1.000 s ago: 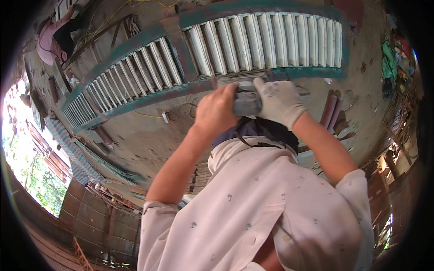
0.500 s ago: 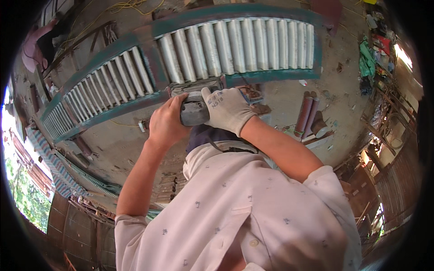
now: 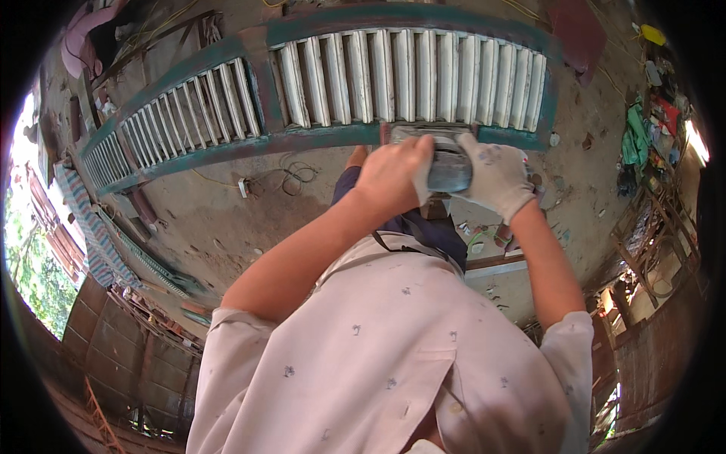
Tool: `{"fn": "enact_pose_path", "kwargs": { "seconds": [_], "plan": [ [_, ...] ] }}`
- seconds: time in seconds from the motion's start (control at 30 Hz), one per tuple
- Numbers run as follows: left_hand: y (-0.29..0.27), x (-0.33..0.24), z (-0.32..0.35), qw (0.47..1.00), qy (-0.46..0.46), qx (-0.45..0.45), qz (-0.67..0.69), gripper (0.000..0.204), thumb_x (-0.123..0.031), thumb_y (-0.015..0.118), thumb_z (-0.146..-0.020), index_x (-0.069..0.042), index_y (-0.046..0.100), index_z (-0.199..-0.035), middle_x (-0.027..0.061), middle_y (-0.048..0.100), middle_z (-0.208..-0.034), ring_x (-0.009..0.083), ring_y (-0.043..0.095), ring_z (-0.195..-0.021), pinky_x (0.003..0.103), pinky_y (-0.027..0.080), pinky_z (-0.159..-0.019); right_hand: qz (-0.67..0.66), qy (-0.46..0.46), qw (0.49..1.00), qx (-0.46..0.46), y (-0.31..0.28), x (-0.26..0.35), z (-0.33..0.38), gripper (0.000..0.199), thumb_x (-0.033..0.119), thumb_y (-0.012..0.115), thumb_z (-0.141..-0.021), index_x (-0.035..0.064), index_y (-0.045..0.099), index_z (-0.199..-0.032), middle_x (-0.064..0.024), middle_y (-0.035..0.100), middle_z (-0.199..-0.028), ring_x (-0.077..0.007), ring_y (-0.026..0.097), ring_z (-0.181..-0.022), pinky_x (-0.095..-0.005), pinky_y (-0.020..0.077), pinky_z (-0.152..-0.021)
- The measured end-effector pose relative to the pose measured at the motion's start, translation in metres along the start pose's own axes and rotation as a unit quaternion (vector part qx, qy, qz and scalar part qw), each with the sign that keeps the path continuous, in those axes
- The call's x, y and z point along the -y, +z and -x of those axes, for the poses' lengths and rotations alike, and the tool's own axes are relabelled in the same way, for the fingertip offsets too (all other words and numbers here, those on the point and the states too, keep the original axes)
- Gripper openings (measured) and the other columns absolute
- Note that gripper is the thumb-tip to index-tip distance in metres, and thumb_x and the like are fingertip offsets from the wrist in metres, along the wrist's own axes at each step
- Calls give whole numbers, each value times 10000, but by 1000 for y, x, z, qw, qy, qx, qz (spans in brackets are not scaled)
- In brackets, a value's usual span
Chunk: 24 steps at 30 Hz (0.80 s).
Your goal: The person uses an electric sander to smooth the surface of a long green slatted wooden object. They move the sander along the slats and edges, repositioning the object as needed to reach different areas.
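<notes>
A grey and black handheld power sander (image 3: 449, 168) rests on the near rail of a long louvered shutter frame (image 3: 327, 138). My bare left hand (image 3: 395, 171) is wrapped round the sander's left side. On its right side, my right hand (image 3: 501, 175) grips it in a pale work glove. Patchy green and reddish-brown paint covers the frame, and its slats (image 3: 383, 76) are whitish and bare-looking. The sander's underside is hidden against the rail.
A dark cable (image 3: 299, 178) lies coiled on the dirt floor below the frame. Green plastic (image 3: 635, 136) and mixed scraps lie at the right. A striped sheet (image 3: 79, 219) hangs at the left. Another person's pink clothing (image 3: 79, 41) shows at the far left.
Both hands have moved the sander rightward along the near rail, from beside the middle divider to the right-hand section. The cable on the floor has come into view.
</notes>
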<state>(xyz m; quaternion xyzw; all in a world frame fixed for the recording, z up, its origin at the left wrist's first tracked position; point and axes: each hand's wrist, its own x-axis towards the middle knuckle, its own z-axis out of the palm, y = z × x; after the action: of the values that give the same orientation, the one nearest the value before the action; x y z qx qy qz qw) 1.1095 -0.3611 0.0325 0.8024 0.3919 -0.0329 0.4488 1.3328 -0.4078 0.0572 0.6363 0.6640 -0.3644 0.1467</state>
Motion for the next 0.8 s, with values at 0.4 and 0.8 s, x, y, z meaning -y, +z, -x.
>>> {"fn": "enact_pose_path", "kwargs": {
  "seconds": [0.4, 0.8],
  "plan": [
    [69, -78, -74, 995, 92, -4, 41, 304, -29, 703, -829, 53, 637, -1115, 264, 773, -1022, 441, 803, -888, 502, 655, -787, 32, 86, 994, -63, 0, -105, 60, 671, 326, 954, -743, 180, 684, -1340, -173, 817, -1041, -358, 805, -1019, -489, 618, -902],
    [-39, 39, 49, 996, -2, -19, -83, 740, -148, 924, -725, -52, 664, -1411, 184, 788, -1234, 394, 793, -1081, 485, 655, -910, -60, -36, 992, -106, 55, 76, -14, 289, 228, 672, -936, 47, 672, -1160, -155, 818, -899, -356, 823, -858, -508, 607, -779]
  ]
}}
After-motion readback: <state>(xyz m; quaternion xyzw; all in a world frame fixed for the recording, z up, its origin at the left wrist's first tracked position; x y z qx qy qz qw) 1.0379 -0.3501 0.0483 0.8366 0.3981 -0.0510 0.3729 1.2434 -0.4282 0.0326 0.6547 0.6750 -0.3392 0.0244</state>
